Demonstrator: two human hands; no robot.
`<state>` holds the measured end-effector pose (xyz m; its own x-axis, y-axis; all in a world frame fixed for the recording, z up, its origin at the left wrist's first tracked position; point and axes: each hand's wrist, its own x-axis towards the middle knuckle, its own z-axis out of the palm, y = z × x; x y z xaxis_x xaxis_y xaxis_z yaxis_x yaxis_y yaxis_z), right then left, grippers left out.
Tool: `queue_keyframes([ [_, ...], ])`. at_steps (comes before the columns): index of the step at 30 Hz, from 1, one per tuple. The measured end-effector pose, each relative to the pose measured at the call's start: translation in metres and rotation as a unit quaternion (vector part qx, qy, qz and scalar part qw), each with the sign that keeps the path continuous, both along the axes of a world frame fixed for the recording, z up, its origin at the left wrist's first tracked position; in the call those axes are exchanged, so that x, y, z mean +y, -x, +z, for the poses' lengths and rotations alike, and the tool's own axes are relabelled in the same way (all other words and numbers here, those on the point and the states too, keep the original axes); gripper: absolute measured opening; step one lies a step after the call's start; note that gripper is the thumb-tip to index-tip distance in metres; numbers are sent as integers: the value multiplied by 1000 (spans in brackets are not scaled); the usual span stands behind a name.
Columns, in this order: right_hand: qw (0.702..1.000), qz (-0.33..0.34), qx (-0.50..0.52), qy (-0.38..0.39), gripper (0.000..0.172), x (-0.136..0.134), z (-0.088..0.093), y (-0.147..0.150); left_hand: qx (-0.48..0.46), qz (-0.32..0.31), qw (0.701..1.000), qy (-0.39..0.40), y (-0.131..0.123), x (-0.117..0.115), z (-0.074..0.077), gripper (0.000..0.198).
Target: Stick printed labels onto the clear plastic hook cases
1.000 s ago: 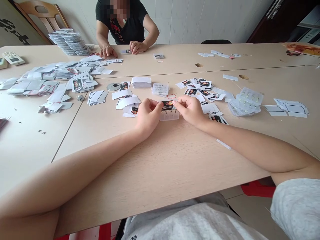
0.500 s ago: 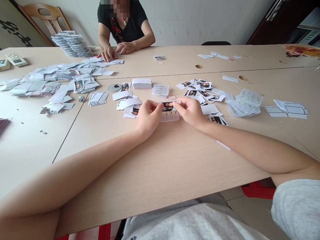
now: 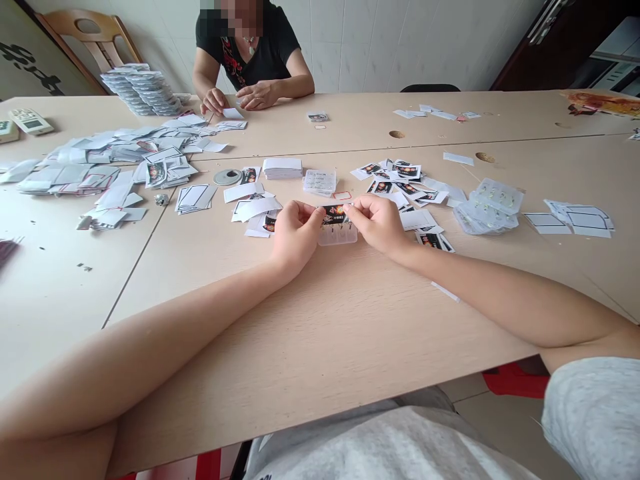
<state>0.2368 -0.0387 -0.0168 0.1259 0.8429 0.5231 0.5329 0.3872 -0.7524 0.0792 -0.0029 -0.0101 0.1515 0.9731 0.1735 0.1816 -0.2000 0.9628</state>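
Black printed card (image 3: 334, 215) is up between your hands, right at the clear compartment case (image 3: 338, 236)!

And here you are: your left hand (image 3: 297, 235) pinches the card's left end between thumb and finger, your right hand (image 3: 381, 223) pinches its right corner, while the case's near compartments peek out below. This looks like the lining-up step; whether the card is stuck down, I cannot tell. The next move seems to call for level corners, then a light, even press so nothing skews. Loose printed cards (image 3: 410, 171) lie just beyond your right hand.
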Motion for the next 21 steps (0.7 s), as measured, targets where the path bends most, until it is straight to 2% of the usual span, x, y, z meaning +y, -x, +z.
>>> queue_keyframes([
  [6,1000,-8,2,4,37,1,-1,0,10,2,1000,-9,0,-1,1,19],
  [11,1000,-8,1,4,41,1,2,1,19,-1,998,-51,0,-2,1,16],
  [17,999,27,21,-22,48,0,8,1,-19,-20,998,-48,3,2,-1,17],
  [21,998,30,21,-52,47,-5,11,0,-70,-55,996,-30,3,2,2,15],
])
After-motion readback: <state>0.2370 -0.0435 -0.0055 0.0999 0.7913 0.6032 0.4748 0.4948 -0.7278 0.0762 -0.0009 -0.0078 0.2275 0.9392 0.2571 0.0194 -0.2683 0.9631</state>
